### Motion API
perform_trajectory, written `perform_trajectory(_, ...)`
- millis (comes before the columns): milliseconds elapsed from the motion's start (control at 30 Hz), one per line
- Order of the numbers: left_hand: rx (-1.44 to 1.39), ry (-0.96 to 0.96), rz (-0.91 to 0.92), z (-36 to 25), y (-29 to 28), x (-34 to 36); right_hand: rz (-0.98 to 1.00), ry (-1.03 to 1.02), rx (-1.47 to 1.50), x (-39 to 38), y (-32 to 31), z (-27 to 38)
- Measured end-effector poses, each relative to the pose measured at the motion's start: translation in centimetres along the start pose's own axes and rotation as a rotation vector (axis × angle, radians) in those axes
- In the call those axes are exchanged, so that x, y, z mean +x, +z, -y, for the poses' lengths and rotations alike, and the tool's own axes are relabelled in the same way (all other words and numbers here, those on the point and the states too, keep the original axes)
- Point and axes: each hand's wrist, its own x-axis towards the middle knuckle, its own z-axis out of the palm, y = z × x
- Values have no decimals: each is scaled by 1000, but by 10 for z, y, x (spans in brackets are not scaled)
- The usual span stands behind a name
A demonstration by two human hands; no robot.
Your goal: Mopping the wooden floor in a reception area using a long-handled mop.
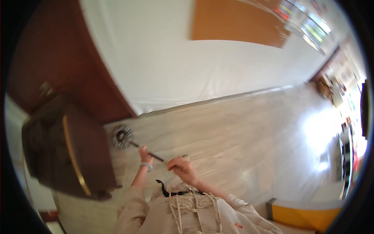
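A round-headed mop [122, 136] with grey and white strands hangs over or rests on the floor at the left; I cannot tell which. From its head a thin dark handle [157, 156] runs down and right toward my body. My left hand [145, 156], with a pale band on its wrist, is at the handle near the head, its fingers partly hidden but seeming to curl round it. Farther up the handle, my right hand [185, 171] is closed round it near my waist.
A dark brown piece of furniture with gold trim [89, 156] stands close on my left, before a reddish-brown door [46, 50]. A white wall [163, 58] with a brown board [237, 23] runs ahead. Wood-look floor [241, 132] stretches right. A yellow-sided object [304, 216] is at lower right.
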Motion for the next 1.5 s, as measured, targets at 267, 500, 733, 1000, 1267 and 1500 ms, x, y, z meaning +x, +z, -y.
perform_trajectory(267, 16, 343, 322, -162, 118, 39, -320, 28, -150, -1, -166, 55)
perform_trajectory(500, -191, 660, 671, -316, 201, 36, -710, 62, -297, -51, -242, 133)
perform_trajectory(733, -288, 613, 848, -330, 296, 68, -860, -134, -467, -67, -280, 124)
perform_trajectory(1000, 39, 587, 665, -292, 365, 59, -903, 0, -557, -91, -371, 102)
perform_trajectory(1267, 241, 258, 475, -227, 314, 41, -576, 86, 406, -56, -383, -4)
perform_trajectory(1500, 640, 200, 859, -219, 306, 22, -494, 448, 404, -79, -389, -16)
